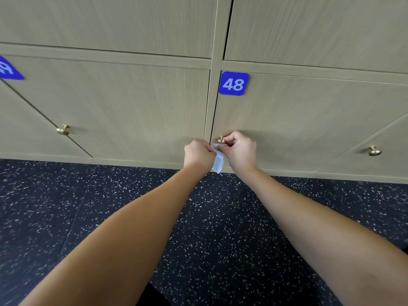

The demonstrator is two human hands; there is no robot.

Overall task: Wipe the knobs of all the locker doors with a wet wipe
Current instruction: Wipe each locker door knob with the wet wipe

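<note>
Dark speckled floor (209, 228) fills the near part of the view, and both bare forearms reach over it toward the bottom row of pale wooden lockers. At the far end of the arms the two hands meet just in front of the door marked by a blue number plate (234, 83) reading 48. The left hand (198, 154) has its fingers curled, its grip pinching the upper edge of a white wipe (218, 159). The right hand (239, 149) is curled as well, thumb and fingers pinching the same wipe from the other side, its knuckles just beside the brass knob (221, 140) of that door. The wipe hangs down between the two wrists, its top corner touching or nearly touching the knob's underside. This knob sits close to the door's left edge, next to the upright post between lockers. Further off, another knob (63, 130) stands well apart on the door to the left, and a third knob (374, 151) well apart to the right.
</note>
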